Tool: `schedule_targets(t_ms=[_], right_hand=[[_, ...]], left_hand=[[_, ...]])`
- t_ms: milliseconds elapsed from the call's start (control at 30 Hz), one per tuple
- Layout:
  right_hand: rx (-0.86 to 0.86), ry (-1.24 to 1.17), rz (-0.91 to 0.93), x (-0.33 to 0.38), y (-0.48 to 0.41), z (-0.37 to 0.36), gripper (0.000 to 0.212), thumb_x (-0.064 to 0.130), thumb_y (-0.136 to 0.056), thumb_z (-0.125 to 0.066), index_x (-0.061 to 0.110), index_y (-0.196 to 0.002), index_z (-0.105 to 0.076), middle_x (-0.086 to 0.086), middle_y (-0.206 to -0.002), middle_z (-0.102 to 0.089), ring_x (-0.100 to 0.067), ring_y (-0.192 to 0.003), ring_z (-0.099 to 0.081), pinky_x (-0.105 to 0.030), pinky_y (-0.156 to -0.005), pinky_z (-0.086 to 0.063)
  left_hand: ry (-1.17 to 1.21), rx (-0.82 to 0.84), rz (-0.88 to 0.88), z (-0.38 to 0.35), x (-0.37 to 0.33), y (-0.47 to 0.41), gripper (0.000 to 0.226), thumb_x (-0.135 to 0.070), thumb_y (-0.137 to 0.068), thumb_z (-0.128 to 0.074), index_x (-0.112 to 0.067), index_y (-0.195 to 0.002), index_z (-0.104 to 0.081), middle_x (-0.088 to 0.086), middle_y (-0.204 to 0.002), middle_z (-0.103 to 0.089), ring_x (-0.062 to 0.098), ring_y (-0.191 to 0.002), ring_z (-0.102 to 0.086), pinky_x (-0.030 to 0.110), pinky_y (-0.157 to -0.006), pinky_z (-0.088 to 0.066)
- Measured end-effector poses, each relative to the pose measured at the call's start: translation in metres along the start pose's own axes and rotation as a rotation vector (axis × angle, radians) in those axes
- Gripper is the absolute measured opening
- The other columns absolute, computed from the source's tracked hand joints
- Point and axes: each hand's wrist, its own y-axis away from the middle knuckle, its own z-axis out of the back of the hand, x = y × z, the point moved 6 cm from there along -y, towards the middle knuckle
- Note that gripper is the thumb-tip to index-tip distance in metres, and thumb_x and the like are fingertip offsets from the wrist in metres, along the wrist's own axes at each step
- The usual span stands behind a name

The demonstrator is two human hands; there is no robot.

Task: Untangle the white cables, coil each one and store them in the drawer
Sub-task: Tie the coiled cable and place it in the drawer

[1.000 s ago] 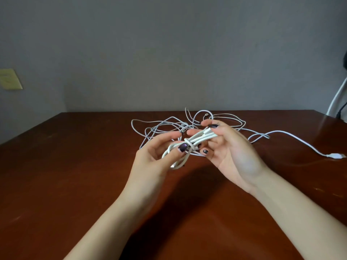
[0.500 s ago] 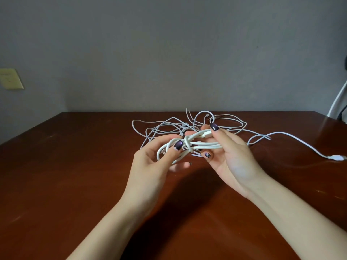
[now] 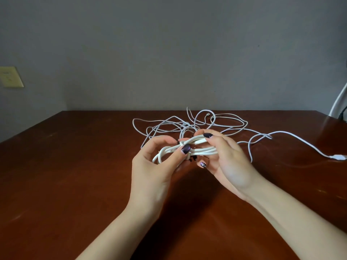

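A coiled white cable [image 3: 201, 150] hangs between both hands above the brown table [image 3: 75, 166]. My left hand [image 3: 157, 166] pinches the coil's left loops with thumb and fingers. My right hand [image 3: 229, 158] grips the coil's right end, thumb on top over the cable's plug end. Behind the hands a tangle of thinner white cables [image 3: 187, 124] lies spread on the table. One strand runs right to a white plug [image 3: 338, 157]. No drawer is in view.
A grey wall stands behind the table's far edge. A beige wall plate [image 3: 10, 76] is on the left wall. A white tube and dark cord [image 3: 338, 107] show at the right edge beyond the table.
The coil has turned and widened between the hands. My left thumb has shifted along the loops, and my right thumb now presses on the plug end on top.
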Motion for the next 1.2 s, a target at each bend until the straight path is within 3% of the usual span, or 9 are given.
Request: schedule_targets(t_ms=[200,333,533,667,833,900,1033,1133,1200], right_hand=[[0.043,0.109,0.067,-0.001,-0.003,0.001,0.019,0.022,-0.081,-0.046,0.01,-0.086,-0.058,-0.006,-0.075,-0.065,-0.014,-0.061,-0.058,-0.021,-0.054,-0.044],[0.038,0.092,0.091,0.002,-0.001,0.0,0.024,0.032,-0.092,-0.053,0.009,-0.089,-0.058,-0.006,-0.083,-0.071,-0.016,-0.07,-0.065,-0.021,-0.06,-0.046],[-0.091,-0.068,0.076,-0.001,-0.002,0.003,0.024,0.029,-0.082,-0.052,0.007,-0.091,-0.055,-0.011,-0.09,-0.074,-0.021,-0.079,-0.069,-0.032,-0.073,-0.049],[-0.134,-0.031,0.082,0.007,-0.003,0.01,0.026,0.03,-0.074,-0.062,0.005,-0.081,-0.06,-0.013,-0.095,-0.073,-0.018,-0.083,-0.068,-0.033,-0.08,-0.052],[-0.114,0.076,0.186,0.02,-0.001,0.016,0.032,0.041,-0.052,-0.087,0.018,-0.062,-0.069,-0.008,-0.089,-0.072,-0.012,-0.07,-0.06,-0.028,-0.072,-0.051],[-0.165,0.146,0.261,0.024,0.001,0.02,0.024,0.035,-0.055,-0.087,0.018,-0.062,-0.072,-0.003,-0.079,-0.072,-0.01,-0.067,-0.061,-0.035,-0.079,-0.049],[-0.254,0.354,0.473,0.036,0.007,0.019,0.003,0.019,-0.068,-0.074,0.017,-0.071,-0.074,0.009,-0.072,-0.073,-0.002,-0.068,-0.065,-0.013,-0.066,-0.047],[-0.186,0.562,0.58,0.035,0.01,0.009,0.011,0.011,-0.076,-0.074,0.022,-0.078,-0.073,0.015,-0.08,-0.072,0.001,-0.083,-0.066,-0.011,-0.071,-0.047],[-0.189,0.621,0.569,0.034,0.01,0.008,0.013,0.013,-0.079,-0.073,0.025,-0.076,-0.073,0.016,-0.071,-0.069,0.002,-0.073,-0.062,-0.01,-0.068,-0.045]], left_hand=[[-0.14,-0.054,-0.066,0.008,-0.003,-0.001,0.02,-0.015,-0.064,-0.075,-0.008,-0.082,-0.068,0.01,-0.078,-0.07,0.018,-0.07,-0.068,0.025,-0.063,-0.056],[-0.219,-0.046,-0.149,0.005,-0.008,0.0,0.011,-0.003,-0.071,-0.074,-0.008,-0.08,-0.071,0.008,-0.075,-0.072,0.02,-0.068,-0.07,0.023,-0.062,-0.055],[-0.27,-0.015,-0.157,0.003,-0.01,-0.003,0.019,0.002,-0.073,-0.074,-0.013,-0.084,-0.073,0.003,-0.083,-0.074,0.017,-0.078,-0.07,0.027,-0.072,-0.055],[-0.268,-0.005,-0.154,0.003,-0.012,-0.002,0.022,-0.002,-0.07,-0.077,-0.015,-0.087,-0.072,0.005,-0.084,-0.074,0.024,-0.08,-0.07,0.032,-0.076,-0.056],[-0.33,0.051,-0.155,-0.002,-0.011,0.0,0.021,-0.017,-0.065,-0.079,-0.021,-0.085,-0.074,0.001,-0.082,-0.074,0.018,-0.076,-0.069,0.03,-0.074,-0.055],[-0.308,0.066,-0.144,-0.002,-0.011,0.001,0.018,-0.015,-0.066,-0.078,-0.023,-0.082,-0.075,0.001,-0.08,-0.074,0.016,-0.073,-0.068,0.028,-0.071,-0.054],[-0.336,0.112,-0.122,-0.003,-0.006,0.0,0.019,-0.002,-0.073,-0.076,-0.019,-0.08,-0.075,0.003,-0.075,-0.074,0.016,-0.07,-0.069,0.028,-0.07,-0.056],[-0.369,0.15,-0.096,-0.003,-0.003,-0.002,0.014,-0.002,-0.076,-0.074,-0.013,-0.084,-0.074,0.002,-0.074,-0.074,0.012,-0.067,-0.068,0.02,-0.061,-0.052],[-0.367,0.169,-0.087,-0.003,-0.001,-0.002,0.013,-0.002,-0.077,-0.074,-0.011,-0.087,-0.074,0.003,-0.072,-0.073,0.009,-0.065,-0.066,0.016,-0.059,-0.048]])
